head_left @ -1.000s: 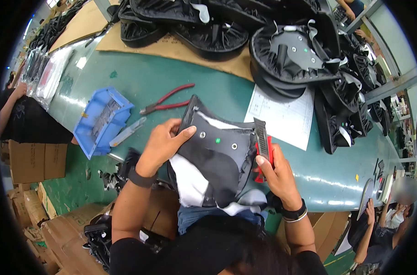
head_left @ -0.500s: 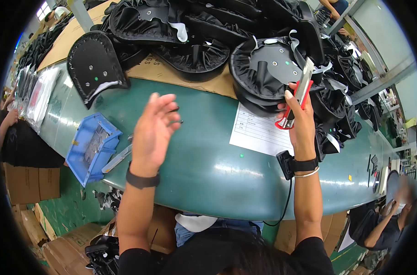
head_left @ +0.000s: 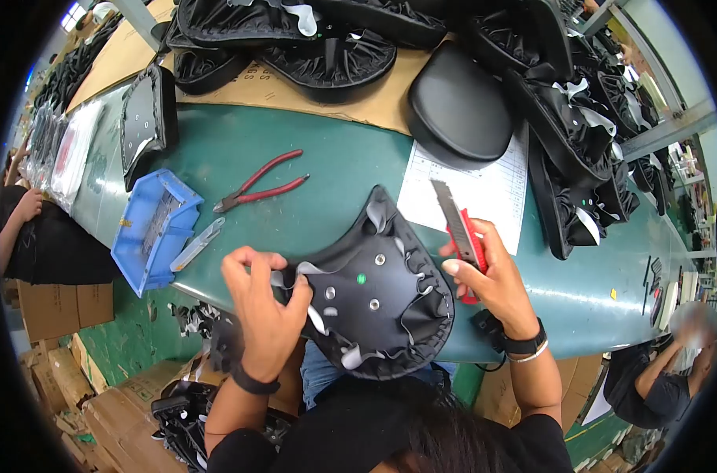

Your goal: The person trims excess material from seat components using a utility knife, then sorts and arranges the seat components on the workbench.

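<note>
A black padded seat cushion (head_left: pixel 350 276) lies underside up at the table's front edge. Its backing board has metal-ringed holes, a green dot and loose pale-edged fabric round the rim. At its left side my left hand (head_left: pixel 265 303) is closed, thumb and fingers pinching the edge fabric. My right hand (head_left: pixel 496 284) grips a red utility knife (head_left: pixel 467 244) just right of the cushion, its long blade extended and pointing up and away. The blade is apart from the cushion.
Red-handled cutting pliers (head_left: pixel 268 185) lie behind the cushion. At the left stand a blue bin (head_left: pixel 149 236) and another knife (head_left: pixel 198 244). A smooth cushion (head_left: pixel 461 106) rests on a printed sheet (head_left: pixel 429 193); several black cushions (head_left: pixel 335 67) are piled at the back. Co-workers sit at both sides.
A cushion is now in front of me, with my left hand pinching its edge. My right hand has come down nearer with the knife. The pliers are now visible; the left-hand cushion stands more tilted.
</note>
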`<state>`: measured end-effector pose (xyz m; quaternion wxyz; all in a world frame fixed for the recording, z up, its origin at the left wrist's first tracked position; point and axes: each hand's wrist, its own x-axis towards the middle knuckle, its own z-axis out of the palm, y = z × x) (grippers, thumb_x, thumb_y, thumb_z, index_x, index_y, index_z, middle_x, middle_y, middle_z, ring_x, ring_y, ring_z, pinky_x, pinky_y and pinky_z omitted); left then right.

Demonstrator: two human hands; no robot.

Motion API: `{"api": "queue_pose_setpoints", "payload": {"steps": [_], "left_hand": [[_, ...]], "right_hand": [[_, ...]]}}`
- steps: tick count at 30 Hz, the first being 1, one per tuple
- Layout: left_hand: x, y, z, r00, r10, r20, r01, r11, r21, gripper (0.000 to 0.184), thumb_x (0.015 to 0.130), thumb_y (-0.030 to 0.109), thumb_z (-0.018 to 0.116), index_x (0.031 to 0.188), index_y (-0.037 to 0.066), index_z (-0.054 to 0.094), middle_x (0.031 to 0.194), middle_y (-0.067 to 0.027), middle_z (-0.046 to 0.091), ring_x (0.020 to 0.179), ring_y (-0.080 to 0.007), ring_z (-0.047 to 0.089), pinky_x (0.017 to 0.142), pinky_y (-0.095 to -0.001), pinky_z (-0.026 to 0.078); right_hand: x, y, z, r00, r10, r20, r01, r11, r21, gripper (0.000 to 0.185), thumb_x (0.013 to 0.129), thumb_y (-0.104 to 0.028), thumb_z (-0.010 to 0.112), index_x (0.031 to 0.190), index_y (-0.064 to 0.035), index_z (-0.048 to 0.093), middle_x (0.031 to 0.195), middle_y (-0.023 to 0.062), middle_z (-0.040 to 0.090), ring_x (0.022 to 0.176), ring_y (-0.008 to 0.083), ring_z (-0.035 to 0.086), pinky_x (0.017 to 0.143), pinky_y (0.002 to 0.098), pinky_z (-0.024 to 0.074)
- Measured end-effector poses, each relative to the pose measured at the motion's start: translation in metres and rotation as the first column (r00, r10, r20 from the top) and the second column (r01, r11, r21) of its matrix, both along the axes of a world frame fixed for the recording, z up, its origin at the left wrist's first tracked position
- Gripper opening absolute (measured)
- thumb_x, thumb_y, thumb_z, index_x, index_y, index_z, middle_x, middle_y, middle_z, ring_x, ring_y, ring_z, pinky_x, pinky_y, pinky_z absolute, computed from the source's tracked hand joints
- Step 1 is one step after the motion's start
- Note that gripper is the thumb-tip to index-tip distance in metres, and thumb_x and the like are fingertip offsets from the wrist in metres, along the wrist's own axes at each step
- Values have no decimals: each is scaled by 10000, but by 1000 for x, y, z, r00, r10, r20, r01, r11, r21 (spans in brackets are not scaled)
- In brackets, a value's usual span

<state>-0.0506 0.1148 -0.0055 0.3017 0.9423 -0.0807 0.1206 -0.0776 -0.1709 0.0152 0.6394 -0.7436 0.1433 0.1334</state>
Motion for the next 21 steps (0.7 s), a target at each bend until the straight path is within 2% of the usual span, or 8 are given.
{"api": "queue_pose_setpoints", "payload": {"steps": [1,3,5,7,10,12,14,21], "left_hand": [[-2,-6,13,998,-17,54,17,1000,-3,393,709,63,713,1086,55,603,1096,-130,490,1029,-341,468,903,-439,382],[5,-21,34,929,-355,109,353,935,35,414,743,75,688,1148,54,600,1193,-148,512,1109,-328,485,913,-432,391],[15,-50,35,701,-710,67,712,702,-12,355,841,116,563,1187,42,594,1255,-123,542,1134,-280,527,909,-393,405],[4,-70,11,716,-696,52,692,718,82,338,799,112,624,1128,36,631,1176,-100,578,1100,-267,548,865,-389,431],[3,-71,-6,751,-655,81,657,754,11,332,745,78,703,1073,54,658,1067,-76,600,1020,-256,577,811,-378,452],[1,-72,-9,768,-632,103,639,767,-57,300,731,62,707,1029,54,672,1003,-64,608,967,-245,592,784,-368,458],[1,-74,-8,798,-591,122,601,794,-85,242,712,45,709,953,55,688,903,-38,605,882,-223,597,752,-353,460],[3,-74,-4,818,-568,92,575,812,-99,236,713,46,718,947,73,695,888,-17,610,871,-214,594,771,-359,437]], "right_hand": [[-4,-2,3,1000,-13,15,14,997,-70,438,881,-163,652,1260,-53,462,911,35,636,632,93,560,560,256,472],[-15,-5,8,995,12,98,9,978,-209,385,921,-122,583,1278,-42,464,948,104,660,621,172,605,575,286,492],[-25,-6,13,979,112,170,-40,924,-380,369,921,-107,581,1272,-44,486,949,135,659,631,219,616,579,300,496],[-34,-2,15,931,232,281,-4,777,-629,382,897,-73,599,1275,-72,544,865,173,631,652,320,613,579,355,495],[-28,0,27,863,458,214,-127,606,-785,468,861,-59,628,1316,-98,528,783,138,606,624,304,605,555,396,477],[-11,7,32,832,516,202,-176,592,-786,551,835,-74,641,1364,-134,497,711,113,545,582,297,576,521,410,457],[0,13,36,745,667,12,-343,398,-851,573,842,-64,590,1393,-166,466,693,130,510,544,306,552,501,411,451],[-55,-4,52,751,625,-213,-480,295,-826,610,828,-27,529,1416,-157,429,689,191,493,513,349,538,457,433,415]]}}
